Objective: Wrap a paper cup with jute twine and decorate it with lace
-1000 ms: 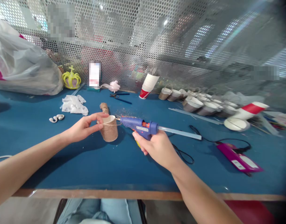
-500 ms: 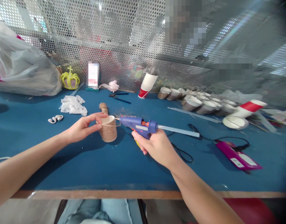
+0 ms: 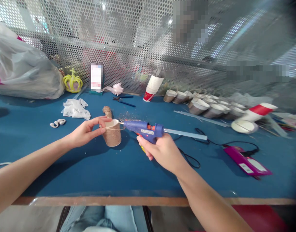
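My left hand (image 3: 91, 131) pinches the left rim of a small brown-wrapped paper cup (image 3: 112, 137), white inside, standing upright on the blue table. A thin strand of twine runs around the cup near its top. In my right hand (image 3: 162, 149) is a blue glue gun (image 3: 140, 129), its fingers wrapped round the handle. The gun's nozzle points left and meets the cup's right rim; whether it touches the rim or the twine I cannot tell. A clear glue stick (image 3: 185, 133) sticks out of the gun's back. Behind the cup lies a bundle of twine (image 3: 107, 111).
Pliers (image 3: 125, 100), a crumpled white wrapper (image 3: 76, 109) and white earbuds (image 3: 57, 123) lie around. Stacked paper cups (image 3: 153, 86) and several wrapped cups (image 3: 198, 105) stand at the back. A black cord runs to a purple power strip (image 3: 247, 161) at the right.
Almost nothing differs. Both hands, the cup and the glue gun keep their places, apart from a very slight shift of the view.
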A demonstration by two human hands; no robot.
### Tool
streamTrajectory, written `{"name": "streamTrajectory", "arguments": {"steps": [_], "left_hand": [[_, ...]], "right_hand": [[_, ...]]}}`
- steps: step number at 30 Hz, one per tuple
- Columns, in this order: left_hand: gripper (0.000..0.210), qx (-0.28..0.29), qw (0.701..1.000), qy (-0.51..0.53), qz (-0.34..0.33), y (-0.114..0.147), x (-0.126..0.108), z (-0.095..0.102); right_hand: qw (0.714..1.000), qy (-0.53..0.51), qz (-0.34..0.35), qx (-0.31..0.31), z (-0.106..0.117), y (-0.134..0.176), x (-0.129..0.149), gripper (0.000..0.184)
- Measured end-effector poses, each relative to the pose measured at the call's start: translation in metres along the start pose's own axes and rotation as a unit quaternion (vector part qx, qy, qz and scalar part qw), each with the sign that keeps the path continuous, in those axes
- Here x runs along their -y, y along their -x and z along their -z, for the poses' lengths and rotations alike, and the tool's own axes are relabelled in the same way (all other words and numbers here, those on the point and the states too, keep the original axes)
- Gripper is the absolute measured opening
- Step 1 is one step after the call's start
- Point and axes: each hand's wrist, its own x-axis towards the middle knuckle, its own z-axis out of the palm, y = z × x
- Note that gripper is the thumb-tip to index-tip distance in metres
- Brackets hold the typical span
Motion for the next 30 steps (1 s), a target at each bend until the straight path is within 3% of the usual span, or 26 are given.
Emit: {"name": "streamTrajectory", "arguments": {"steps": [14, 20, 30], "left_hand": [[0.021, -0.001, 1.000, 0.000, -0.002, 0.0003, 0.0016, 0.0004], [0.021, -0.006, 1.000, 0.002, -0.006, -0.0001, 0.0004, -0.0004], [0.022, -0.003, 1.000, -0.002, 0.002, -0.0001, 0.0004, -0.0002]], "right_hand": [[1.000, -0.008, 0.006, -0.005, -0.0003, 0.0003, 0.0012, 0.033], [1.000, -0.022, 0.011, -0.009, -0.0021, 0.0020, 0.0018, 0.021], [1.000, -0.015, 0.007, -0.005, -0.0042, 0.0042, 0.0042, 0.022]]}}
